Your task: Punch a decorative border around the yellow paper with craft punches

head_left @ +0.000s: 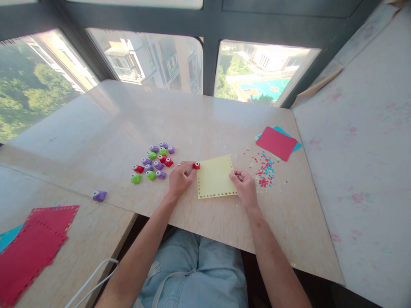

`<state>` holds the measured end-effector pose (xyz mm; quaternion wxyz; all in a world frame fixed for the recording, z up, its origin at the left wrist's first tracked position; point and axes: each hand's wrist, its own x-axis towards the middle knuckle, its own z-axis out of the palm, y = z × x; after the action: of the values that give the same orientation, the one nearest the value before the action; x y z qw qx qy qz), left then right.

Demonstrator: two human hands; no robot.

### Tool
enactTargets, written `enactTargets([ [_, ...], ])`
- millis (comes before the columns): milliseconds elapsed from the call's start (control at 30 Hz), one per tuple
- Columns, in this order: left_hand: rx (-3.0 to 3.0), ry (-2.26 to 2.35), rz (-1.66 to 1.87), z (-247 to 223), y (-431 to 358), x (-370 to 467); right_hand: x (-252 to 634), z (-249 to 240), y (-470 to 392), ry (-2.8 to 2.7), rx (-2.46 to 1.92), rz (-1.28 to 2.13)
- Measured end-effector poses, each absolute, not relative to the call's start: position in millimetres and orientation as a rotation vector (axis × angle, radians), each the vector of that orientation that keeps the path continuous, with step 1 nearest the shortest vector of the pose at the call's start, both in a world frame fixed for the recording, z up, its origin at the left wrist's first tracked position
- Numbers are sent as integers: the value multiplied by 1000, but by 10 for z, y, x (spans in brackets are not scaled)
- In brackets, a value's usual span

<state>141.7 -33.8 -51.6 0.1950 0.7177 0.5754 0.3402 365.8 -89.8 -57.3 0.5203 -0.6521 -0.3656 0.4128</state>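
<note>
A pale yellow sheet [214, 177] lies on the marble-patterned table, with small punched shapes along its left, bottom and right edges. At its upper left corner sits a small red punch [196, 165], gripped between the fingers of my left hand [181, 179]. My right hand [244, 185] pinches the sheet's right edge near the lower corner. Several purple, green and red punches [158, 165] are grouped left of my left hand. Red and blue paper bits [266, 171] lie scattered to the right of my right hand.
At the back right lies a stack of red and blue cards [276, 143]. One purple punch [99, 196] stands apart at the left, near red sheets [38, 248] with punched edges. A white cable [93, 280] hangs at the lower left. Windows border the table's far side.
</note>
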Motion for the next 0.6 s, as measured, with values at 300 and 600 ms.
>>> enactTargets([
  [300,1989,1567,983,-494,-348,1414,3666,-578,-920,-903,-1561,990],
  [600,1594,1522,1175,-573,-299,1329,3652,-539,-971,-874,-1555,1033],
])
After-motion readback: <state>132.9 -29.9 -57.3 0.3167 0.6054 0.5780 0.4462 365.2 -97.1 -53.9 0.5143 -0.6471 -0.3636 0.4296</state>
